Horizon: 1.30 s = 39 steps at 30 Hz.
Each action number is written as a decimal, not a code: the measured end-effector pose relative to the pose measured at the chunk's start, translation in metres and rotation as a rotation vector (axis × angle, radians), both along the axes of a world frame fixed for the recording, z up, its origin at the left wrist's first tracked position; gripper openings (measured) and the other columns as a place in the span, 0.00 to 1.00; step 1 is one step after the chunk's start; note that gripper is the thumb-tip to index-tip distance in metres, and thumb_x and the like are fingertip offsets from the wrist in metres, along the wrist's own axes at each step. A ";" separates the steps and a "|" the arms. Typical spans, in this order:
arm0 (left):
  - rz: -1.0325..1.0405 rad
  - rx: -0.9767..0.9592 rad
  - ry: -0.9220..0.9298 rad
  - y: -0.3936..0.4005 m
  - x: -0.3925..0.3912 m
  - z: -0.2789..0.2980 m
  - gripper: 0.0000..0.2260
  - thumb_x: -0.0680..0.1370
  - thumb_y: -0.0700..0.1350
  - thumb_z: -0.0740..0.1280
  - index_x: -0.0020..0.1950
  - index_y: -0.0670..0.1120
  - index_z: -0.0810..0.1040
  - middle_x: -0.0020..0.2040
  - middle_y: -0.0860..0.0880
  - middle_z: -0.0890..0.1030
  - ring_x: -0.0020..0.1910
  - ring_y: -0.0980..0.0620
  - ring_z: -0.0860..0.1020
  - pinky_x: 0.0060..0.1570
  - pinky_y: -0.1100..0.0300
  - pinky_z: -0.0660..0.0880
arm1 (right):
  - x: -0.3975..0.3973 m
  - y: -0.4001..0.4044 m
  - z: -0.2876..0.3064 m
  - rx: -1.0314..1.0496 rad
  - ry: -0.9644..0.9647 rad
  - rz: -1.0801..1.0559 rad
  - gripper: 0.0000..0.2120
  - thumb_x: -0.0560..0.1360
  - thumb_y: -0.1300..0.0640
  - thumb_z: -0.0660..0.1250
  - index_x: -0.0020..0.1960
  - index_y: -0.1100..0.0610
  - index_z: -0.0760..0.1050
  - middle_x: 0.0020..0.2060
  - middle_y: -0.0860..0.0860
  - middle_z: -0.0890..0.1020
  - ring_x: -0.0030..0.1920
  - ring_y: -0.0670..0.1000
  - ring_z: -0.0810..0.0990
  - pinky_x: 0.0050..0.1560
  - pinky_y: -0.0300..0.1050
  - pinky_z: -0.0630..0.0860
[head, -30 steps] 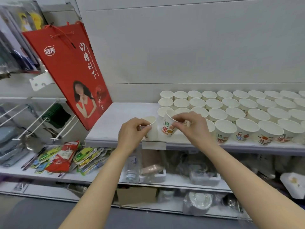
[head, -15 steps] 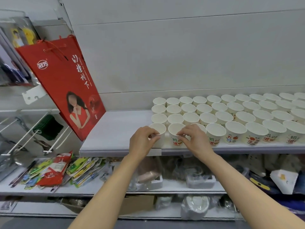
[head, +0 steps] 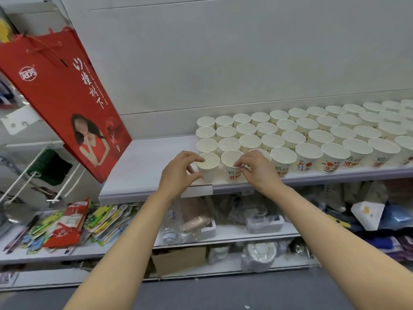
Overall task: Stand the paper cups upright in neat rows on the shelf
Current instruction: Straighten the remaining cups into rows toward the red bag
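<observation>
Paper cups [head: 288, 130] stand upright in 4 rows on the shelf [head: 145, 162], right of the red bag [head: 67, 97]. Left hand [head: 178, 173] has fingers curled round the front-row end cup [head: 209, 165], nearest the bag. Right hand [head: 257, 168] pinches the next cup [head: 231, 162], just beside it.

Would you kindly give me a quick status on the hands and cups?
Left hand grips leftmost front cup. Right hand pinches next cup. Both cups upright on shelf. Nothing in the way.
</observation>
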<state>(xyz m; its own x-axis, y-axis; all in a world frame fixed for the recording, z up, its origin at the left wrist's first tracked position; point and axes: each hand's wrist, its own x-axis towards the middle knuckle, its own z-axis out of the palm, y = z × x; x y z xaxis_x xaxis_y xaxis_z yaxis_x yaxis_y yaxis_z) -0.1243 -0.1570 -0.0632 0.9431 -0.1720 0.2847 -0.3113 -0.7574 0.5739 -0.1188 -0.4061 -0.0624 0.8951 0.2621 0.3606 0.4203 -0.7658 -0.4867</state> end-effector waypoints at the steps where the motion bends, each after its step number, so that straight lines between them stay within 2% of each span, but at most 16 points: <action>1: 0.003 0.063 0.007 0.003 0.002 0.003 0.13 0.72 0.47 0.75 0.55 0.58 0.80 0.59 0.62 0.74 0.41 0.60 0.78 0.46 0.61 0.76 | -0.001 -0.001 0.000 0.001 -0.007 0.002 0.08 0.71 0.64 0.70 0.47 0.54 0.81 0.47 0.50 0.82 0.54 0.53 0.73 0.51 0.45 0.68; 3: -0.006 0.184 0.024 0.004 0.006 0.008 0.08 0.74 0.49 0.73 0.53 0.58 0.81 0.58 0.61 0.74 0.42 0.60 0.77 0.46 0.60 0.76 | -0.003 -0.003 0.002 0.007 -0.029 -0.004 0.09 0.71 0.63 0.70 0.50 0.53 0.81 0.48 0.50 0.82 0.55 0.53 0.73 0.54 0.48 0.70; 6: -0.010 0.252 0.033 -0.004 0.009 0.016 0.03 0.76 0.51 0.70 0.48 0.58 0.82 0.52 0.59 0.78 0.42 0.58 0.76 0.45 0.56 0.75 | -0.005 -0.004 0.007 -0.023 -0.070 -0.020 0.08 0.71 0.61 0.71 0.49 0.53 0.81 0.47 0.50 0.82 0.55 0.53 0.72 0.54 0.50 0.71; 10: -0.007 0.211 0.037 -0.016 0.007 0.016 0.05 0.75 0.52 0.71 0.50 0.57 0.83 0.48 0.58 0.79 0.40 0.58 0.75 0.41 0.59 0.72 | -0.005 -0.005 0.010 -0.086 -0.078 -0.010 0.06 0.72 0.59 0.71 0.49 0.53 0.81 0.47 0.49 0.82 0.54 0.53 0.72 0.53 0.51 0.72; 14: -0.020 0.168 0.019 -0.013 0.003 0.014 0.11 0.73 0.54 0.73 0.55 0.58 0.81 0.52 0.61 0.77 0.40 0.60 0.76 0.41 0.61 0.73 | -0.005 -0.006 0.007 -0.127 -0.081 -0.011 0.07 0.73 0.53 0.70 0.50 0.52 0.81 0.47 0.47 0.82 0.53 0.51 0.72 0.51 0.49 0.72; 17: -0.001 0.213 0.030 -0.010 0.004 0.013 0.09 0.74 0.53 0.73 0.54 0.57 0.81 0.54 0.60 0.76 0.41 0.59 0.76 0.41 0.61 0.73 | -0.006 -0.004 0.005 -0.157 -0.087 -0.006 0.07 0.73 0.50 0.70 0.48 0.51 0.81 0.46 0.46 0.82 0.51 0.50 0.72 0.48 0.50 0.73; 20: 0.017 0.241 0.041 -0.015 0.006 0.014 0.04 0.76 0.51 0.71 0.49 0.56 0.83 0.51 0.58 0.79 0.42 0.58 0.76 0.41 0.60 0.73 | -0.004 -0.003 0.007 -0.169 -0.063 -0.004 0.04 0.72 0.53 0.71 0.46 0.51 0.82 0.44 0.46 0.82 0.50 0.50 0.72 0.46 0.51 0.73; 25: 0.047 0.257 0.044 -0.018 0.008 0.016 0.04 0.77 0.51 0.70 0.49 0.56 0.83 0.48 0.58 0.81 0.43 0.57 0.76 0.43 0.57 0.75 | 0.002 -0.008 0.013 -0.187 -0.046 0.041 0.03 0.73 0.56 0.70 0.45 0.53 0.82 0.44 0.47 0.82 0.50 0.52 0.73 0.48 0.49 0.72; 30: 0.032 0.255 0.057 -0.024 0.007 0.014 0.05 0.77 0.51 0.70 0.51 0.55 0.84 0.49 0.57 0.81 0.44 0.56 0.76 0.43 0.57 0.76 | 0.005 -0.011 0.010 -0.188 -0.050 0.049 0.04 0.74 0.56 0.69 0.48 0.52 0.82 0.46 0.47 0.82 0.51 0.51 0.73 0.48 0.48 0.72; 34: 0.048 0.171 0.058 -0.024 0.005 0.013 0.09 0.75 0.52 0.72 0.55 0.55 0.82 0.52 0.57 0.81 0.42 0.57 0.77 0.45 0.59 0.76 | 0.005 -0.014 0.004 -0.138 -0.096 0.020 0.07 0.73 0.56 0.71 0.50 0.53 0.82 0.47 0.49 0.82 0.52 0.53 0.74 0.49 0.51 0.73; 39: 0.060 0.097 0.006 -0.012 0.002 0.012 0.13 0.72 0.57 0.74 0.55 0.57 0.82 0.52 0.59 0.79 0.42 0.58 0.77 0.44 0.58 0.78 | 0.003 -0.029 -0.001 -0.076 -0.213 0.002 0.07 0.70 0.59 0.73 0.48 0.54 0.82 0.44 0.50 0.83 0.50 0.55 0.75 0.46 0.50 0.74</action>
<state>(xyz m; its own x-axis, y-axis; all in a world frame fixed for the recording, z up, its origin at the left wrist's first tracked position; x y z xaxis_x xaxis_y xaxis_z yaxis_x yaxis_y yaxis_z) -0.1224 -0.1693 -0.0513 0.9542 -0.1419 0.2632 -0.2605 -0.8268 0.4986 -0.1161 -0.4347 -0.0630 0.8002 0.2978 0.5206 0.5094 -0.7957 -0.3278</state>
